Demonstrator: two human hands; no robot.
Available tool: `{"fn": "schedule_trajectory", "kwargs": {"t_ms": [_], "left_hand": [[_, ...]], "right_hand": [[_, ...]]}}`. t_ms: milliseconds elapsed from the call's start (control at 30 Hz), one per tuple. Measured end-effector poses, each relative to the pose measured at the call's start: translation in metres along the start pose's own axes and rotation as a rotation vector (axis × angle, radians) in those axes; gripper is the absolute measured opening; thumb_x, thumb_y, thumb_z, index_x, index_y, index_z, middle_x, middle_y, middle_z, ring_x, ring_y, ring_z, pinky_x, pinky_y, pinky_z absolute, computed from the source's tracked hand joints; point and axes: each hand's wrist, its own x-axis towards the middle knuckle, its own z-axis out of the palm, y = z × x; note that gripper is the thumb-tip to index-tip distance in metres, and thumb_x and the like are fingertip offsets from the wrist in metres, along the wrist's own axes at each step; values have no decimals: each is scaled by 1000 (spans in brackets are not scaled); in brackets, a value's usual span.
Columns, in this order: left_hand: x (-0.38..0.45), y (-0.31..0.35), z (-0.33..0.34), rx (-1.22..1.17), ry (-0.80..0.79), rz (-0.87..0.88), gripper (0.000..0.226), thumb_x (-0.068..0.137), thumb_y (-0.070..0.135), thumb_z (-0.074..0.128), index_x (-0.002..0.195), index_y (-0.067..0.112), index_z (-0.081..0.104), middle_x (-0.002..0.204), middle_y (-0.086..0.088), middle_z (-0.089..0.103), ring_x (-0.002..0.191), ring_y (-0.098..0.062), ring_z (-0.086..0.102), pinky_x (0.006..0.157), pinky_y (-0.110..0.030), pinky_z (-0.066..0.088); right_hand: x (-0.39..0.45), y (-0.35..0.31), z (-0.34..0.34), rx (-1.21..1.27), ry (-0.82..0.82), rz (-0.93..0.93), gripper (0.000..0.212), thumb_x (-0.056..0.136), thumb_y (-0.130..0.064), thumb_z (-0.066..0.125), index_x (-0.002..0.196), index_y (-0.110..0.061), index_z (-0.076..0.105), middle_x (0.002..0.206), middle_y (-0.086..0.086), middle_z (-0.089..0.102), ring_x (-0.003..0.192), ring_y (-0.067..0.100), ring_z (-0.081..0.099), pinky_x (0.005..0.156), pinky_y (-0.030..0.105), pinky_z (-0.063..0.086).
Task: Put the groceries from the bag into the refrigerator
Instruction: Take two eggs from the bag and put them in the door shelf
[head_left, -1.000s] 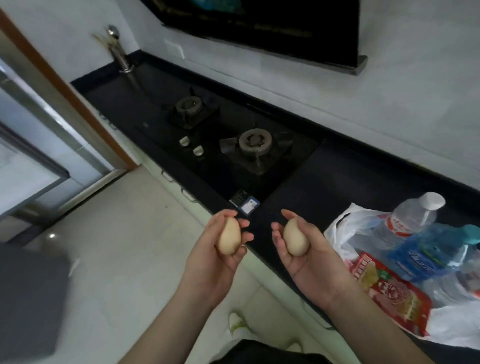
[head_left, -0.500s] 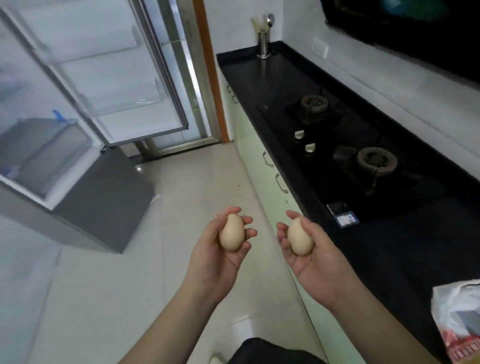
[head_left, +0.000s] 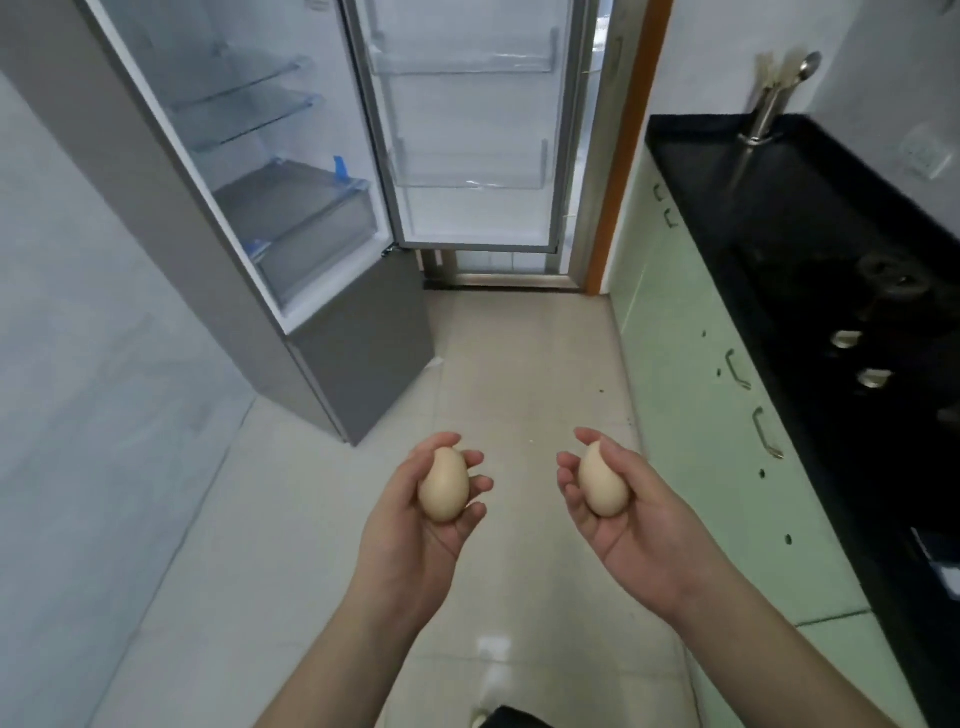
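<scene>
My left hand (head_left: 415, 540) is cupped around a beige egg (head_left: 443, 484), palm up. My right hand (head_left: 631, 530) holds a second beige egg (head_left: 602, 480) the same way. Both hands hover over the tiled floor in the lower middle of the view. Ahead at the upper left stands the grey refrigerator (head_left: 208, 218) with its upper door (head_left: 472, 130) swung open. Its glass shelves (head_left: 244, 98) and a crisper drawer (head_left: 306, 208) show inside. The grocery bag is out of view.
A black countertop (head_left: 810, 208) with a gas hob (head_left: 893, 291) runs along the right over pale green cabinets (head_left: 691, 374) with metal handles. A utensil holder (head_left: 769, 104) stands at its far end. Beige floor tiles (head_left: 519, 374) stretch from me to the fridge.
The view has swung left from the counter and bag to face the open refrigerator. Both hands keep their eggs and have spread slightly apart.
</scene>
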Motion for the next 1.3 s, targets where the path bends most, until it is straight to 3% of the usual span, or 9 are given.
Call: {"fn": "schedule_trajectory", "kwargs": {"t_ms": [367, 667, 800, 1000, 1133, 1300], "left_hand": [[25, 55, -40, -54, 111, 102, 21, 90, 21, 52, 103, 9, 63, 91, -15, 64, 70, -24, 62, 56, -28, 54], [104, 66, -1, -48, 210, 126, 24, 81, 22, 57, 99, 9, 66, 91, -17, 66, 69, -24, 64, 54, -27, 54], [148, 74, 34, -27, 195, 137, 20, 90, 19, 53, 101, 9, 66, 92, -16, 66, 71, -25, 64, 54, -27, 54], [201, 85, 66, -16, 222, 167, 20, 95, 18, 49, 104, 10, 64, 91, -14, 66, 71, -23, 62, 47, -22, 45], [227, 92, 66, -53, 270, 162, 18, 93, 17, 52, 102, 9, 66, 88, -15, 63, 67, -22, 56, 41, -21, 30], [268, 118, 61, -94, 261, 198, 22, 94, 15, 51, 98, 10, 71, 86, -15, 62, 66, -21, 55, 41, -21, 29]], "right_hand": [[73, 37, 67, -126, -98, 158, 25, 82, -19, 63, 105, -9, 66, 88, 16, 67, 74, 21, 67, 62, 26, 58], [153, -13, 81, -100, -156, 238, 23, 94, -21, 53, 107, -6, 65, 89, 18, 66, 76, 23, 64, 69, 29, 59], [192, -47, 87, -87, -182, 255, 29, 88, -24, 57, 107, -5, 66, 91, 19, 66, 80, 25, 64, 74, 31, 59], [250, -91, 99, -81, -202, 290, 31, 93, -23, 51, 112, -5, 66, 96, 20, 64, 83, 26, 64, 75, 32, 59], [280, -99, 114, -57, -218, 314, 29, 94, -19, 47, 113, -4, 65, 95, 20, 64, 81, 27, 63, 72, 33, 59], [321, -100, 152, -52, -254, 297, 29, 94, -17, 47, 112, -3, 64, 93, 20, 63, 80, 26, 63, 73, 33, 59]]}}
